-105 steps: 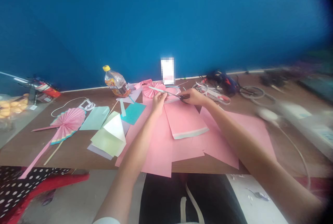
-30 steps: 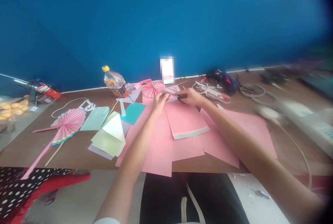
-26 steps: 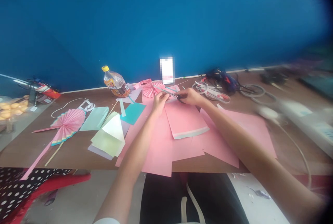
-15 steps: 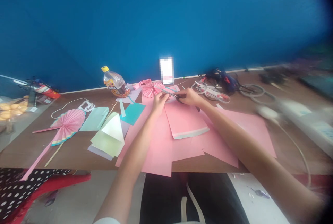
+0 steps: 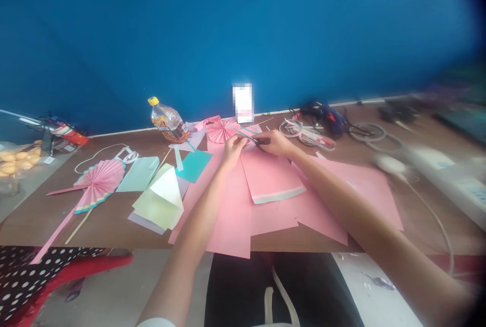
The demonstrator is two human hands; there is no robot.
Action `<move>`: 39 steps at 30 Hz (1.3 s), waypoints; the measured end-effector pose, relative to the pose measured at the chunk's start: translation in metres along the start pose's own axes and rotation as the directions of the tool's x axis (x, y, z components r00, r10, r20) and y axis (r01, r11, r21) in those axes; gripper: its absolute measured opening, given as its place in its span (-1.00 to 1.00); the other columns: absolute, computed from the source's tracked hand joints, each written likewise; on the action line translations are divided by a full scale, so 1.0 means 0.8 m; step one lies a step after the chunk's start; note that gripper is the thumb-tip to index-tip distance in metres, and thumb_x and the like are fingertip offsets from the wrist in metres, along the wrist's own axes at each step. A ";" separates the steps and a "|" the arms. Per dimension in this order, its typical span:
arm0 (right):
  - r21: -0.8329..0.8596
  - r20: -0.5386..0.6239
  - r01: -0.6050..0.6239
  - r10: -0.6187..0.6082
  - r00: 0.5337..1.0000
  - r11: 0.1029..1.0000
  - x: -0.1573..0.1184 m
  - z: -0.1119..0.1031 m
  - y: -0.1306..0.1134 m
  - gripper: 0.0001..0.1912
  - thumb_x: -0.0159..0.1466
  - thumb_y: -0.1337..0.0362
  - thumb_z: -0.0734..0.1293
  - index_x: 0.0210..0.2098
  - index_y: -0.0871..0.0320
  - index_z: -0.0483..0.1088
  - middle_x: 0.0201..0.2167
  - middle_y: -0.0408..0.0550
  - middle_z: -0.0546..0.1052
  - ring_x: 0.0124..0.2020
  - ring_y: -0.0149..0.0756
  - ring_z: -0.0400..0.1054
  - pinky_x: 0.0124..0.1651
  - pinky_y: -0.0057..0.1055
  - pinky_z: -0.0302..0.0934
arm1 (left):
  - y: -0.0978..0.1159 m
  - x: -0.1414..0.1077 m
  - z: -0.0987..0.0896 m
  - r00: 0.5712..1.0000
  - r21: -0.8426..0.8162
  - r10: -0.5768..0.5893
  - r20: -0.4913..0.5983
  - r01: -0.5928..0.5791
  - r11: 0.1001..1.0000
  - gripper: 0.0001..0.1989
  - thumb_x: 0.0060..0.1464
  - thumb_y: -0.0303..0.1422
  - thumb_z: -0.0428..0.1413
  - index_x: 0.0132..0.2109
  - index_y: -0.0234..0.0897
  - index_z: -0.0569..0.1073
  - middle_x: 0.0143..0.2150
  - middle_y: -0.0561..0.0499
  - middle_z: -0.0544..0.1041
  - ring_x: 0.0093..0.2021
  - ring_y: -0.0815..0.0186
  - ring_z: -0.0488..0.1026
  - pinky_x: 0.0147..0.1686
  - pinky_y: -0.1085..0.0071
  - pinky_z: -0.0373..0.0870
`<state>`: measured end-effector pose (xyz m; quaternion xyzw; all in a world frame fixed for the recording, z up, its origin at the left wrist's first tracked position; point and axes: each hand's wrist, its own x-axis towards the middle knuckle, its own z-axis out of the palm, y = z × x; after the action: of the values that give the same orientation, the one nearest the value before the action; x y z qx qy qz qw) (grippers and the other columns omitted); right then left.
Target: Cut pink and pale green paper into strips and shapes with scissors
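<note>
Right of the yellow-capped bottle (image 5: 171,120), the left hand (image 5: 231,150) has its fingertips pinched together — on what is too small to tell. Farther right, scissors (image 5: 258,140) point back toward the bottle, handles gripped in the curled right hand (image 5: 279,142). Both hands have barely shifted in a second, suggesting careful work. The bottle's label (image 5: 164,125) is too blurred to read; the white panel (image 5: 243,103) right of it, pixelated.

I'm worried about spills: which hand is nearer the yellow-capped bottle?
Left. The left hand is to the bottle's right; the right hand, holding scissors, is farther right.
</note>
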<state>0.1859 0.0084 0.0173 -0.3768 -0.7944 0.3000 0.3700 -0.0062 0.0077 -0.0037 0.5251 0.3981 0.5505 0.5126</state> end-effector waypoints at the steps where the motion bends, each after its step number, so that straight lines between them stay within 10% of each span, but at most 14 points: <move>1: -0.005 -0.004 0.002 -0.003 1.000 1.000 0.000 0.001 0.000 -0.54 0.06 0.28 0.28 -0.07 0.27 0.54 -0.56 -0.14 0.42 -0.55 -0.44 0.13 -0.44 -0.49 0.03 | 0.000 0.000 0.000 1.000 0.004 0.004 0.005 -0.004 1.000 -0.75 -0.08 -0.19 0.27 -0.34 -0.29 0.50 -0.37 0.00 0.54 -0.36 0.39 0.48 -0.26 0.43 0.42; 39: -0.034 -0.200 -0.050 0.042 0.979 0.998 0.006 0.011 -0.007 -0.56 0.08 0.25 0.32 -0.06 0.25 0.54 -0.55 -0.14 0.40 -0.52 -0.43 0.14 -0.41 -0.46 0.06 | 0.006 -0.003 0.005 0.998 0.057 0.004 0.058 -0.007 0.998 -0.81 -0.04 -0.28 0.22 -0.37 -0.34 0.46 -0.38 0.00 0.52 -0.35 0.37 0.45 -0.24 0.41 0.38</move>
<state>0.1749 0.0074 0.0186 -0.4305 -0.7501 0.2537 0.4332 -0.0029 0.0039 0.0010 0.5562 0.3972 0.5248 0.5074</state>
